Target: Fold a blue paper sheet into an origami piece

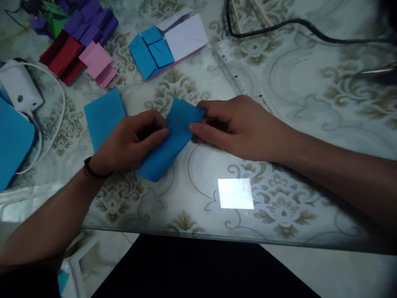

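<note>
A folded sheet of blue paper is held tilted over the table between my two hands. My left hand pinches its left edge between thumb and fingers, a black band round the wrist. On the opposite edge, near the upper right corner, my right hand grips with thumb and forefinger. Another piece of blue paper lies flat on the table, partly hidden behind my left hand. Further up sits a folded blue and white paper piece.
Folded paper pieces in purple, red and pink cluster at the upper left. A white device with a cable rests beside blue sheets. A clear ruler and black cord lie beyond my right hand.
</note>
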`<state>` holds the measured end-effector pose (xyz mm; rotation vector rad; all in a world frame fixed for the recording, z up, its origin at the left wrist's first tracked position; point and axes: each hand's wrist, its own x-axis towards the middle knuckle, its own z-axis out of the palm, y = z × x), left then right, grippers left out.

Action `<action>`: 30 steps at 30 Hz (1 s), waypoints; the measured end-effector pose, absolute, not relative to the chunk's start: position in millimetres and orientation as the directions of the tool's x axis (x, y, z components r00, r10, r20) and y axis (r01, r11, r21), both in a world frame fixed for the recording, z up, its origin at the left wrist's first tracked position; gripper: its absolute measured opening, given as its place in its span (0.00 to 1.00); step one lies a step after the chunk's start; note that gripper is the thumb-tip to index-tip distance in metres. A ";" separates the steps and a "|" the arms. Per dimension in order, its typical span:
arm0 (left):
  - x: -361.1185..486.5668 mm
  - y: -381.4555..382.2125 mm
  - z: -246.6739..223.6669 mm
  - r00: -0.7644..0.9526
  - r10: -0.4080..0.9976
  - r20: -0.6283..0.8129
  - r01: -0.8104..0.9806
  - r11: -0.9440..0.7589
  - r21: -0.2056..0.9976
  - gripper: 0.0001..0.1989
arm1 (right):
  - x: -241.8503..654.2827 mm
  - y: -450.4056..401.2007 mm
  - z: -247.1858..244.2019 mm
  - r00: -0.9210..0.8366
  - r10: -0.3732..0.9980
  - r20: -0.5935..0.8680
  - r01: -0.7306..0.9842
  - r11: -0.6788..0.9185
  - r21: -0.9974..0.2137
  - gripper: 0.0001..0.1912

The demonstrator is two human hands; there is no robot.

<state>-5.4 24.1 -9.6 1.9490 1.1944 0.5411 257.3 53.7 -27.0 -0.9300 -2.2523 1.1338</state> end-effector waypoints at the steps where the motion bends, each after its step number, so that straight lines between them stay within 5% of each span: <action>1: -5.3 23.9 -9.5 0.466 0.884 -0.036 0.557 -0.262 0.788 0.12 | 257.4 53.8 -27.1 -0.670 0.737 0.091 0.368 0.436 -0.821 0.17; 14: -3.4 24.2 -7.4 0.471 0.882 -0.023 0.564 -0.281 0.776 0.12 | 258.5 52.7 -25.7 -0.648 0.759 0.054 0.389 0.391 -0.834 0.23; 30: -5.6 25.3 -5.4 0.521 0.853 0.019 0.496 -0.320 0.807 0.14 | 259.5 52.9 -23.5 -0.650 0.756 0.071 0.494 0.492 -0.717 0.17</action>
